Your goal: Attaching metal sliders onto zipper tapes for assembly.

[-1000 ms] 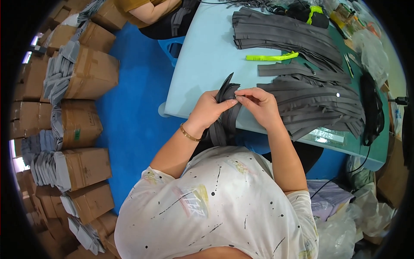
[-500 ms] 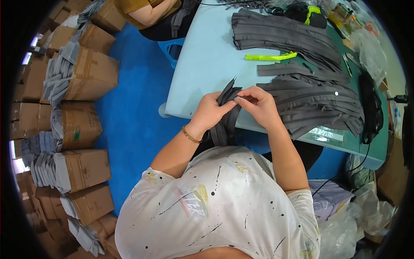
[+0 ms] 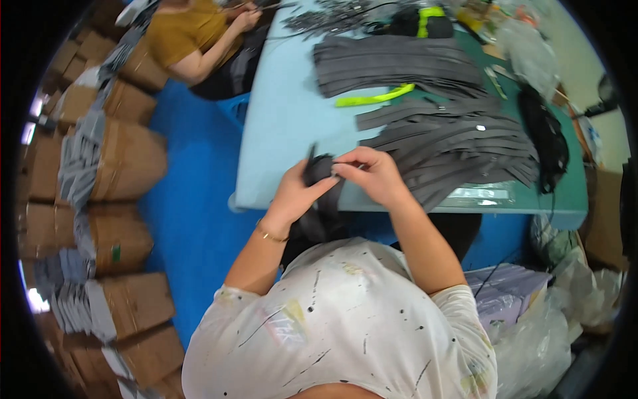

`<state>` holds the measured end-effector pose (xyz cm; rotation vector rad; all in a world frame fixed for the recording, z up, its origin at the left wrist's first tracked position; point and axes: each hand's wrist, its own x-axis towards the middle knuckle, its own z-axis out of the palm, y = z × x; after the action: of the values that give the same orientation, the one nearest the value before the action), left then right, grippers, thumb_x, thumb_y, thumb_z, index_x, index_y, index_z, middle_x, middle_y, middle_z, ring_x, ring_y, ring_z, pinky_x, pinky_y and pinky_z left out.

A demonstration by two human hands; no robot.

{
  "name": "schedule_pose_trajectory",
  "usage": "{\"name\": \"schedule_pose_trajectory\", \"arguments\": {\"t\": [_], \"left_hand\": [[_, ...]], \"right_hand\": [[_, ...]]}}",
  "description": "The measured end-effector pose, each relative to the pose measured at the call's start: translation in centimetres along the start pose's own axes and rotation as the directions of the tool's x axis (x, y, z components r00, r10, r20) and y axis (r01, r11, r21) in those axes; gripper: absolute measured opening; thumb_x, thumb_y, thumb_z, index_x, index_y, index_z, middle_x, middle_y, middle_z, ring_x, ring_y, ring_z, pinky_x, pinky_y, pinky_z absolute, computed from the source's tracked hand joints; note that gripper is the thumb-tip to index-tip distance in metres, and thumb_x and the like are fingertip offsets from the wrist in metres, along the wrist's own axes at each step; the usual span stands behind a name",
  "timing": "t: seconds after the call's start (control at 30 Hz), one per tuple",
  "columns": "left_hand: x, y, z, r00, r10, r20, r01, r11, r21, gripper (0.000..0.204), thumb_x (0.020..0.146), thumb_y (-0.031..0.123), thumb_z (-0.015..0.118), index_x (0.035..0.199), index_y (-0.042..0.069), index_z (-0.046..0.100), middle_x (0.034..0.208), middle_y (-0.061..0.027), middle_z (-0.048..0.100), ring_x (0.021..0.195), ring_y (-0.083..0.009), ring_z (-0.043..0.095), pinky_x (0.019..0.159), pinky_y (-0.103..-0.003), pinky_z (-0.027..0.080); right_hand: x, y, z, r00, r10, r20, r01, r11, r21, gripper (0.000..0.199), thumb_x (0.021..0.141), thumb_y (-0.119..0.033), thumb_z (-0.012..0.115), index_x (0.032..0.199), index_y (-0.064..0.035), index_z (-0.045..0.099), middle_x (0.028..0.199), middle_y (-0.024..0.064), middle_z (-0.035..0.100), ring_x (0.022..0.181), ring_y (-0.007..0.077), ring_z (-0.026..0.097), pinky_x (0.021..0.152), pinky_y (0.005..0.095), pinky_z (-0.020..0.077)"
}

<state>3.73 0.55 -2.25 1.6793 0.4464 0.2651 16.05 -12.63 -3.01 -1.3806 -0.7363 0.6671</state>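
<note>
Item in hand: one dark grey fabric strip point(image 3: 320, 174), narrow and limp, matte, bunched at the top where I grip it and hanging down over the near table edge toward my lap. A thin dark end pokes upward just above my fingers.

My left hand point(image 3: 294, 194): closed around the bunched strip from the left, thumb laid across it; gold bracelet point(image 3: 269, 233) on the wrist.

My right hand point(image 3: 372, 174): fingertips pinched on the upper end of the same strip, from the right.

Position: both hands meet at the near edge of the light blue table point(image 3: 279, 120).

Adjacent stock: a fanned pile of like grey strips point(image 3: 458, 149) just right of my right hand; a second stack point(image 3: 399, 63) farther back; a neon yellow strip point(image 3: 375, 98) between the two.

Surroundings: cardboard boxes point(image 3: 126, 159) draped with grey strips on the blue floor at left; another person in a mustard top point(image 3: 176, 40) at the far corner.
</note>
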Motion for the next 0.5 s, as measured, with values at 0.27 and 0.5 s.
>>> {"name": "schedule_pose_trajectory", "arguments": {"t": [0.27,0.5], "left_hand": [[0.1,6.9,1.4,0.973,0.043,0.226,-0.017,0.993,-0.117,0.019,0.079,0.015,0.071,0.087,0.000,0.062,0.073,0.0025,0.059,0.068,-0.0058,0.050,0.061,-0.021,0.042],[7.0,9.2,5.7,0.820,0.212,0.531,-0.385,0.891,0.240,0.032,0.080,0.029,0.067,0.090,-0.001,0.062,0.066,-0.0083,0.058,0.058,-0.0118,0.050,0.058,-0.028,0.044]], "right_hand": [[-3.3,-3.4,-1.2,0.948,-0.301,-0.107,0.302,0.953,-0.010,0.014,0.076,0.000,0.067,0.089,-0.0040,0.067,0.080,-0.0002,0.051,0.068,0.0061,0.045,0.059,0.0188,0.0366],[-2.5,-9.3,-18.5,0.550,-0.223,-0.805,0.365,0.931,-0.008,0.017,0.079,-0.014,0.069,0.092,-0.0037,0.067,0.078,-0.0031,0.061,0.055,0.0003,0.040,0.047,0.0165,0.0267]]}}
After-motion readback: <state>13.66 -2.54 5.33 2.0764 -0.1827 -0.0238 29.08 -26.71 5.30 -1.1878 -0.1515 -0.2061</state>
